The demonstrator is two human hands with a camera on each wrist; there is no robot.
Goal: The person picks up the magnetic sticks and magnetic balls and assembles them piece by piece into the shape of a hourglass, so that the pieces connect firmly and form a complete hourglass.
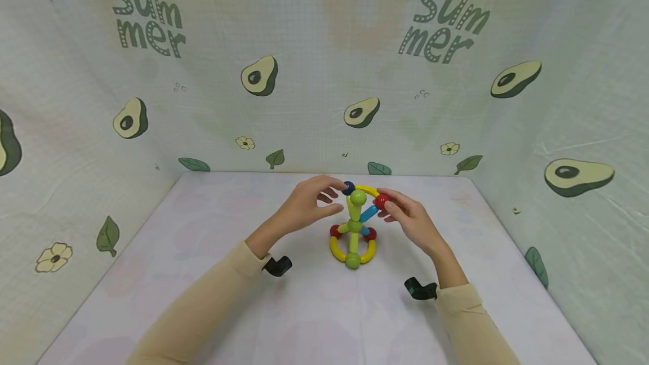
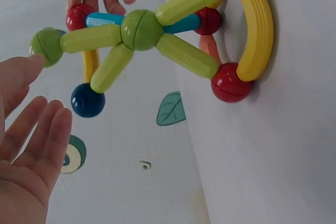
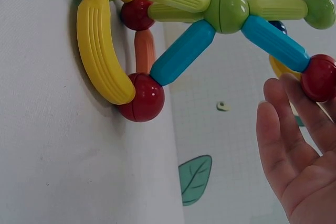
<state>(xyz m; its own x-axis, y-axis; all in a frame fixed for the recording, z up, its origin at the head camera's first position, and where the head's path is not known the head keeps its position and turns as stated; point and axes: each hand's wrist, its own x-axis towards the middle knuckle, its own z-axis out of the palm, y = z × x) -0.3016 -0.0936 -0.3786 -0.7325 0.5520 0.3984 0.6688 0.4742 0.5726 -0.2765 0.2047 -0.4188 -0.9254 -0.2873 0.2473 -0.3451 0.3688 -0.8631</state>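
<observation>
A magnetic ball-and-stick model [image 1: 354, 225] stands upright on the table. Light green and blue sticks meet at its central green ball [image 2: 142, 30]. At its top right, my right hand [image 1: 413, 221] pinches a red ball [image 3: 320, 78] fixed to a blue stick; its other fingers hang loosely. My left hand [image 1: 309, 201] is at the top left, fingers spread and relaxed near the dark blue ball [image 2: 88, 100] and the upper green ball [image 2: 46, 47]. Whether it touches either is unclear. A yellow curved stick [image 1: 366, 189] runs between the dark blue and red balls.
Under the model, yellow curved sticks [image 2: 257, 35] and an orange stick [image 3: 145, 51] link red and green balls into a ring on the pale table [image 1: 203, 241]. A printed cloth [image 1: 309, 21] with avocados and lettering hangs behind and at both sides. Black wrist cameras [image 1: 278, 266] sit at both cuffs.
</observation>
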